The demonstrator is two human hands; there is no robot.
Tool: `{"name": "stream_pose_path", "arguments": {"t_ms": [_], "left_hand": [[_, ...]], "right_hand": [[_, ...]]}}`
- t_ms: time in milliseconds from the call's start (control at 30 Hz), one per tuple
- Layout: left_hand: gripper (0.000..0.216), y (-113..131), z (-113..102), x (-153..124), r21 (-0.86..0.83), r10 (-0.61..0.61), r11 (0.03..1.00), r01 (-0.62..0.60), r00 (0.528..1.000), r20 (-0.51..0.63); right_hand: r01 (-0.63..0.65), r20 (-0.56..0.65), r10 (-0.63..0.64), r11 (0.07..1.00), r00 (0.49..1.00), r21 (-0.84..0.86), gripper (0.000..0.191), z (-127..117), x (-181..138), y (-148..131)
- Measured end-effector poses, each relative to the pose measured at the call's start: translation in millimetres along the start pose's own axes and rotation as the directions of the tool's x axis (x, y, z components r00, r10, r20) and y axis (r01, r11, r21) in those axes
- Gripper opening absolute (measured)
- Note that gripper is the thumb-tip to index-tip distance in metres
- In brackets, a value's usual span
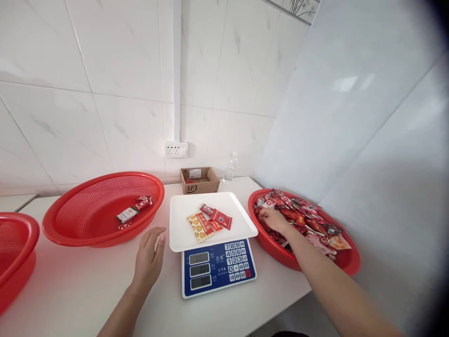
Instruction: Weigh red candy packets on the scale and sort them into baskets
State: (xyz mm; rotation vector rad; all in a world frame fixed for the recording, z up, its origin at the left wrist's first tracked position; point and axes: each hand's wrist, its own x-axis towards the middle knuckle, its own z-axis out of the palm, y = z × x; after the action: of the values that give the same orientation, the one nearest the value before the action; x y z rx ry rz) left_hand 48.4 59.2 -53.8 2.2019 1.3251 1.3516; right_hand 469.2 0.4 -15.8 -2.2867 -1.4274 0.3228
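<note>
My left hand (150, 255) hovers over the table just left of the scale, fingers stretched out, holding nothing. On the white pan (178, 234) of the digital scale (219, 269) lie a yellow-and-red snack packet (200, 227) and red packets (220, 218), partly overlapping. To the right, my right hand (274, 220) reaches into a red basket (277, 255) heaped with small, mostly red snack packets (310, 224). Its fingers are curled down among the packets at the basket's left side. What they grip, if anything, is hidden.
Left of the scale stands a red perforated basket (75, 206) with a few packets (128, 214) inside. Another red basket (21, 248) is cut off at the left edge. Behind the scale are a cardboard box (203, 188) and a clear plastic bottle (230, 168) near the tiled wall.
</note>
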Motion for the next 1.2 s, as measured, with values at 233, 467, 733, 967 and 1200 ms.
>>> {"name": "stream_pose_path", "arguments": {"t_ms": [233,467,733,967,1200], "left_hand": [[0.035,0.9,0.2,0.0,-0.015,-0.004,1.0,0.004,1.0,-0.01],[0.031,1.7,0.6,-0.2,-0.029,0.009,1.0,-0.01,0.999,-0.037],[0.029,3.9,-0.5,-0.8,-0.043,0.004,0.999,-0.005,1.0,-0.029],[0.027,4.7,-2.1,-0.2,-0.057,0.005,0.998,-0.008,0.998,-0.056],[0.025,4.9,-0.8,-2.5,-0.073,0.029,0.997,-0.032,0.999,-0.043]], "right_hand": [[-0.054,-0.207,0.075,0.993,0.975,0.106,0.026,-11.7,1.4,3.8],[0.074,-0.346,-0.021,0.987,0.938,0.143,0.031,-11.2,-9.1,-41.2],[0.45,-0.16,-0.421,0.818,0.893,0.358,0.031,34.4,-36.9,-137.6],[0.61,0.116,-0.607,0.792,0.786,0.008,0.05,52.0,-37.9,-157.3],[0.612,0.407,-0.523,0.781,0.749,-0.122,0.065,57.6,-41.3,-160.4]]}}
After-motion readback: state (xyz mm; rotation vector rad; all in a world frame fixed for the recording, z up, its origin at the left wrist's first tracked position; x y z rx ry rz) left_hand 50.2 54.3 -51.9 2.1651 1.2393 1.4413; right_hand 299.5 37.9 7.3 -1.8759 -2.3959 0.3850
